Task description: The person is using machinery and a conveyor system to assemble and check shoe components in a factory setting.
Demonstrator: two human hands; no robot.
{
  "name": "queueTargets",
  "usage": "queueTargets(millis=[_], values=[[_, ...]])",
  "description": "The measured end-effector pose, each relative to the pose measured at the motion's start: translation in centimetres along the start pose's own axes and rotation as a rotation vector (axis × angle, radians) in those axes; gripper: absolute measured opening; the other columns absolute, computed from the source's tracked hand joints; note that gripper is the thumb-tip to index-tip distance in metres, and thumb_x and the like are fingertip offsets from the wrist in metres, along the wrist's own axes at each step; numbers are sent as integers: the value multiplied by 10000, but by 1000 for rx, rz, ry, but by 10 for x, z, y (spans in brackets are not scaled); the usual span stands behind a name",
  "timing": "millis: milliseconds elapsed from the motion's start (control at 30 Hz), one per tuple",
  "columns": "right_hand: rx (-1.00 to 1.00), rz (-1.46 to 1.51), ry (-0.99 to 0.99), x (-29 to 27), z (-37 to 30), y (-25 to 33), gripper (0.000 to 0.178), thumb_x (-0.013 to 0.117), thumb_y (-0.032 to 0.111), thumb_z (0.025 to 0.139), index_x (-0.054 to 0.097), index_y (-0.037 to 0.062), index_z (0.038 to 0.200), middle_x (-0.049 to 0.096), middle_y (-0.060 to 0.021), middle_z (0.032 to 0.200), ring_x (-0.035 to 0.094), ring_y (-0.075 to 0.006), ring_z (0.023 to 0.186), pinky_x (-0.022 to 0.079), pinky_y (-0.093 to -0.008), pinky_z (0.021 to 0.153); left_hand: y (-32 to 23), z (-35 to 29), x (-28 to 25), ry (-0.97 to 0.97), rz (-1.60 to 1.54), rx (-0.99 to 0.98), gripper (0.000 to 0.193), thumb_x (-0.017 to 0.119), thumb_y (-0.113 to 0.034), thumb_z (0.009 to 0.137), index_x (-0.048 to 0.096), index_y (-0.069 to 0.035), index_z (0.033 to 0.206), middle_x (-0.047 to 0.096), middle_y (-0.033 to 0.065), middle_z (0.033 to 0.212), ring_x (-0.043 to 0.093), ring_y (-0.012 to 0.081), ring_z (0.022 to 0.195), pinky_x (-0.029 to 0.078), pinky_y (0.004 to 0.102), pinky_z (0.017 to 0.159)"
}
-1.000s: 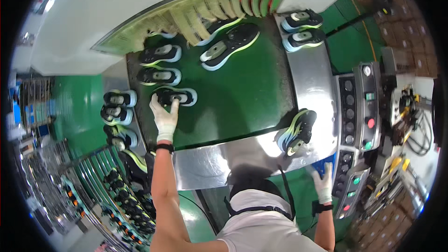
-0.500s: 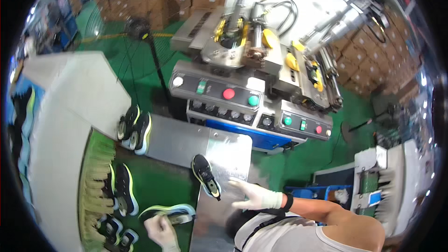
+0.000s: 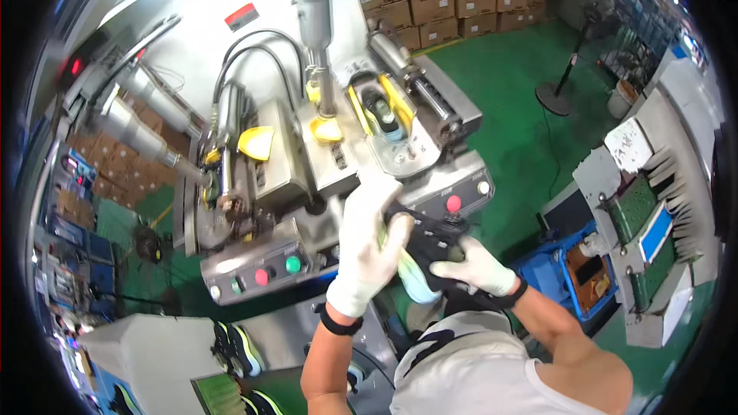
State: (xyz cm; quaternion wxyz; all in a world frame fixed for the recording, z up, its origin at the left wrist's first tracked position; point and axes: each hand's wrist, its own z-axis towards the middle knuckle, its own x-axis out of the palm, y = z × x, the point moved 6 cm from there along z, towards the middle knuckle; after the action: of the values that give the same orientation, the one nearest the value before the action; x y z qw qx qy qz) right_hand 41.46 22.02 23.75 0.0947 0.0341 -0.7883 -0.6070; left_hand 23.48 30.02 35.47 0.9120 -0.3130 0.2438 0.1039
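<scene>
We see both gloved hands raised before the chest: the left hand (image 3: pixel 369 242), forearm upright with a dark wristband, fingers curled closed; the right hand (image 3: pixel 473 267), forearm entering from lower right, likewise gripping.

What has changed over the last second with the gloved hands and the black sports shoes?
Both white-gloved hands, the left hand and the right hand, now grip one black shoe with a pale blue-green sole before the grey metal press machine. A second ago the left lay on shoes on the green conveyor. The view swung from conveyor to machine. The gloves stayed on.
</scene>
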Motion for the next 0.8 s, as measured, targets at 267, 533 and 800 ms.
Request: queueTargets(millis=[267, 533, 800], values=[[-57, 295, -635, -159, -44, -84, 569, 890, 348, 844, 471, 101, 549, 398, 103, 554, 389, -51, 555, 264, -332, 505, 305, 117, 211, 46, 149, -660, 719, 697, -385, 1011, 469, 93, 1497, 525, 377, 1472, 518, 524, 1378, 420, 516, 1197], [-49, 482, -625, -179, -33, -35, 500, 907, 233, 874, 669, -1, 1247, 692, -6, 1165, 616, -97, 1031, 508, -317, 892, 442, 141, 237, 172, 413, -797, 602, 686, -183, 967, 379, 126, 1383, 650, 382, 1240, 696, 499, 1145, 566, 523, 980], [-14, 94, -432, -171, 92, 58, 497, 765, 198, 983, 592, -62, 1369, 676, -36, 1188, 627, -118, 1016, 537, -287, 885, 282, 50, 85, 92, -206, -910, 533, 629, -270, 1075, 542, 53, 1489, 654, 231, 1406, 627, 280, 1304, 487, 388, 1095]])
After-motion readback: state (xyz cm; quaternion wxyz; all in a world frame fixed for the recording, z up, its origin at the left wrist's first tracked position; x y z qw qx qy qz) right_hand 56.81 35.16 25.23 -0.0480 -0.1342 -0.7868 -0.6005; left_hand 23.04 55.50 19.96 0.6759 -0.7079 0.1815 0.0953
